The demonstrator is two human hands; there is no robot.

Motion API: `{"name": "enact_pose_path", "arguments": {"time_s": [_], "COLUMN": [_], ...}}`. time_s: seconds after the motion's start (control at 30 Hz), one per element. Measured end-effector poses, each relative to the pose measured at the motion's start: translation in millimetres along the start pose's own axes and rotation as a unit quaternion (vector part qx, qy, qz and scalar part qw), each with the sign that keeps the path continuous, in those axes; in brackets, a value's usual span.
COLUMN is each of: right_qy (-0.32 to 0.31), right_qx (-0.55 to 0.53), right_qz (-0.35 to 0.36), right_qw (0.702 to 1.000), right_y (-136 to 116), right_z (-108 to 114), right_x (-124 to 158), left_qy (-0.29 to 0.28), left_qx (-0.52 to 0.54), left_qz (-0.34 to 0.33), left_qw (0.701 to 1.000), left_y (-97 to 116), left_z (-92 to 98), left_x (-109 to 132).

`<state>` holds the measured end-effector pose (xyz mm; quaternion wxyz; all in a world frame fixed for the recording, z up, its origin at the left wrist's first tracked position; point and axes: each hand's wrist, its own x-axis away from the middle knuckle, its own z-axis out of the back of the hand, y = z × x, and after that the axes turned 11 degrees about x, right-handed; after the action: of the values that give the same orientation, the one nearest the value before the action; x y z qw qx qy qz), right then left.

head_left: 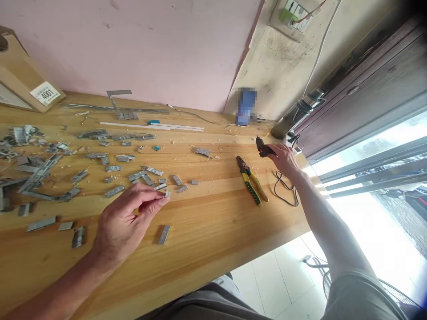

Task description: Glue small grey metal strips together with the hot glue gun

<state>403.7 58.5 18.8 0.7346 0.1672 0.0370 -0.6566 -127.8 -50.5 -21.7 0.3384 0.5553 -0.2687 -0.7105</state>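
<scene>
L hand (128, 218) is pinching grey metallic rect. pc (167, 194), poss. slipping (tiny hold); R hand (283, 156) gripping black narrow-tipped tool (262, 147).

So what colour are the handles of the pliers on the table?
Handles: yellow and dark green, seen in the head view.

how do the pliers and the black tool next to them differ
The pliers lie on the table; the black tool is held in the right hand. The pliers have yellow and green handles; the black tool shows mostly black. The pliers are in full view; the black tool is partly covered by the hand. Both have dark parts.
</scene>
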Motion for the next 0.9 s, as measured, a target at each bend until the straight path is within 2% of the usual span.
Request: {"name": "enact_pose_path", "arguments": {"time_s": [0.17,0.4,0.7,0.9], "right_qy": [-0.023,-0.041,-0.047,-0.034], "right_qx": [0.042,0.07,0.081,0.066], "right_qz": [0.005,0.011,0.009,-0.002], "right_qw": [0.999,0.997,0.996,0.997], "right_y": [13,14,6,3], "right_z": [-19,-32,-25,-17], "right_x": [-17,-16,1,2], "left_qy": [-0.009,-0.015,0.003,0.024], "left_qx": [-0.008,-0.016,-0.009,-0.006], "left_qz": [0.01,0.002,0.005,0.04], "left_qw": [1.0,1.0,1.0,0.999], "left_y": [-3,1,-2,-1], "left_z": [1.3,1.2,0.3,-0.6], "left_x": [2,-1,0,0]}}
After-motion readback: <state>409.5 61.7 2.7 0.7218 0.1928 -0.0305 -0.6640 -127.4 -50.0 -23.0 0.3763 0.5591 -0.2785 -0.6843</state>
